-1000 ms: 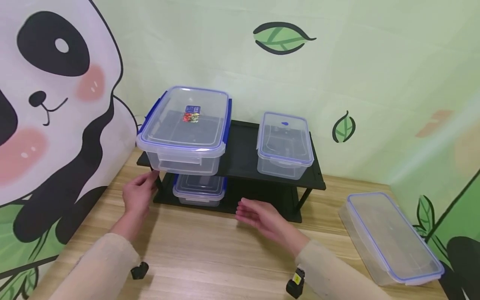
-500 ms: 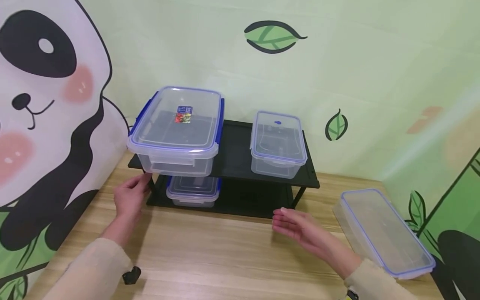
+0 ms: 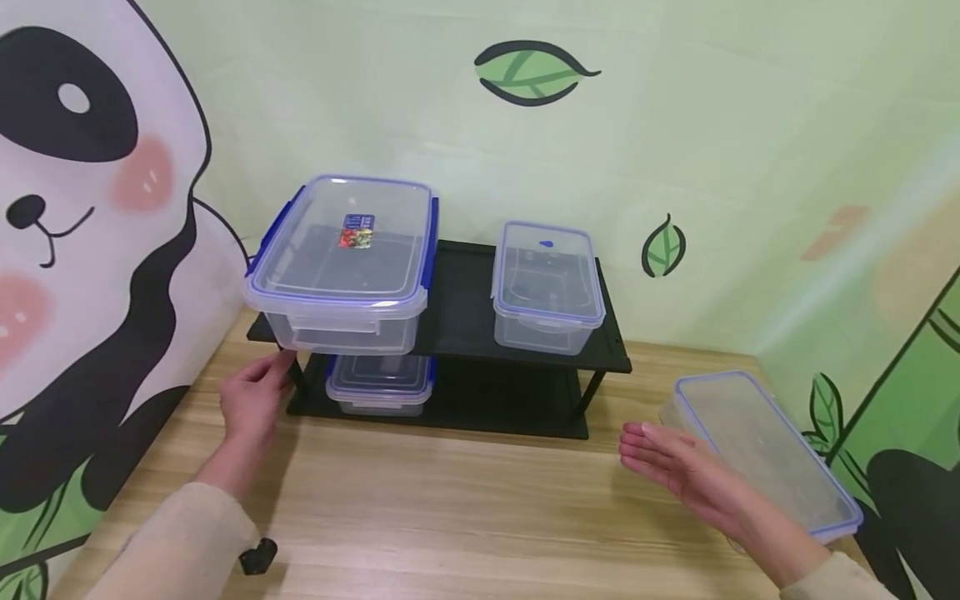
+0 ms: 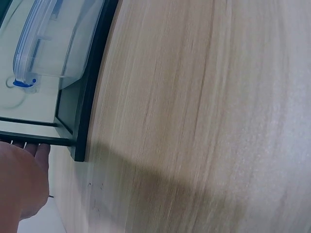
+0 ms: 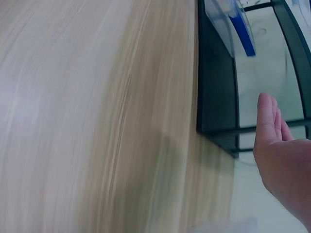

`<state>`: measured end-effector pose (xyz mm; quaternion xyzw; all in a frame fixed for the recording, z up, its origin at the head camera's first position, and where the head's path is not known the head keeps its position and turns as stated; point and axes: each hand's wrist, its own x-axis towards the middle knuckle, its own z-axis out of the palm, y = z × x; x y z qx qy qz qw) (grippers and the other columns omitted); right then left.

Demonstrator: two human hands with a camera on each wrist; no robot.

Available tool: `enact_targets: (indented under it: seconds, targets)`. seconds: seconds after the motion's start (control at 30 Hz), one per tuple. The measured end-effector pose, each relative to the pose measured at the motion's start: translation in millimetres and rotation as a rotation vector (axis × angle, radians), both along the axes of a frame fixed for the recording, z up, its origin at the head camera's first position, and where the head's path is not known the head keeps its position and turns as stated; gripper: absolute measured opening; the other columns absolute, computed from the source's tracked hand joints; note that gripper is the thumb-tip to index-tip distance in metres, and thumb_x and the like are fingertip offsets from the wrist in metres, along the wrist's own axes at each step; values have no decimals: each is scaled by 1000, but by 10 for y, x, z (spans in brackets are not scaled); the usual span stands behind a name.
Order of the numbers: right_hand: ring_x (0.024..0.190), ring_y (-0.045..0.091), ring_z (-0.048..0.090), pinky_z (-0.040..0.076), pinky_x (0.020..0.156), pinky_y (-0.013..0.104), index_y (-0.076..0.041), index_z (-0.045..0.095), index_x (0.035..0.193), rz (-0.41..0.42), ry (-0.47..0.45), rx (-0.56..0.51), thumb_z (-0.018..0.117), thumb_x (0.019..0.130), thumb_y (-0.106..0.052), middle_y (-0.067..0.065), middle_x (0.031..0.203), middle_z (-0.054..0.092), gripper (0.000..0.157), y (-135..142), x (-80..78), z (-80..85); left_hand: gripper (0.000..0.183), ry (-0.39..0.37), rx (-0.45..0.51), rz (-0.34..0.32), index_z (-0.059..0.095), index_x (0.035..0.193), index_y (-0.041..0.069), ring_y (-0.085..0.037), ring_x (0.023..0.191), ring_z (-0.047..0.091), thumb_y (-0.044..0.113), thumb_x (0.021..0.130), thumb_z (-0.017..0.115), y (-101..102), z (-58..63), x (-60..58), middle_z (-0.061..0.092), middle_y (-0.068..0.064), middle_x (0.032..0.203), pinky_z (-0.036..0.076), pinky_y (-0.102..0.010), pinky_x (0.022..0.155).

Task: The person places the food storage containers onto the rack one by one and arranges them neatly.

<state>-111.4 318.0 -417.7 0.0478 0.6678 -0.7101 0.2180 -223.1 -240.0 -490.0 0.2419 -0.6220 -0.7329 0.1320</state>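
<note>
A black two-tier rack (image 3: 465, 292) stands on the table. On its top shelf sit a large lidded food storage box (image 3: 345, 250) at the left and a smaller one (image 3: 547, 287) at the right. Another lidded box (image 3: 380, 383) with blue clips is on the lower shelf, left side. My left hand (image 3: 253, 398) is beside the rack's front left post (image 4: 34, 138), fingertips against it in the left wrist view; its thumb is hidden there. With straight fingers and nothing held, my right hand (image 3: 686, 471) hovers in front of a long clear box (image 3: 780, 454), partly covering it in the head view.
The wooden table (image 3: 420, 508) stretches in front of the rack. Behind stands a pale green printed backdrop (image 3: 360, 100), with a panda picture (image 3: 157, 275) at the left.
My right hand has moved right, from the front of the lower shelf to the long box. The left hand stays by the post, and the head view has turned slightly right.
</note>
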Motion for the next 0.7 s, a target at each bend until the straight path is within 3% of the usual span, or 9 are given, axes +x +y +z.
enact_targets:
  seconds: [0.13,0.23,0.37,0.53,0.6,0.7]
  targets:
    - [120,13,70,56,107,31,21,27,156,20,41,33,46,117,-27,5,136,68,65,195,75,46,4,-11,-3,6,85,90,25,-2,76,74,27,93,86,-17,8,15,73,17,78,62,-17,70]
    - [120,14,71,57,105,30,14,42,152,31,67,35,44,117,-24,0,131,72,52,365,119,85,3,-15,-14,5,86,93,25,-1,77,74,28,94,86,-33,2,18,73,18,78,61,-16,70]
    - [117,13,72,58,101,26,-5,62,137,27,125,63,41,118,-19,-2,126,75,32,619,167,131,5,-19,-3,6,86,94,24,-1,78,75,29,93,87,-51,-3,17,73,19,79,62,-17,71]
    - [118,11,72,58,99,22,-22,71,126,29,174,72,37,118,-14,-4,127,75,36,1001,232,208,5,-13,-5,-3,85,92,25,-1,78,75,29,93,86,-58,-7,24,73,20,79,62,-17,71]
    - [118,10,72,58,99,21,-19,70,131,17,160,103,38,118,-15,-6,127,75,34,1149,260,253,6,-18,-8,-4,85,92,25,-1,79,75,30,93,86,-57,-7,26,73,20,79,62,-17,71]
    - [116,7,71,58,95,19,1,53,150,-27,110,267,41,118,-24,-5,132,72,42,1323,307,320,10,-33,-5,-6,86,97,23,-1,80,74,32,92,87,-51,4,22,73,19,81,62,-17,73]
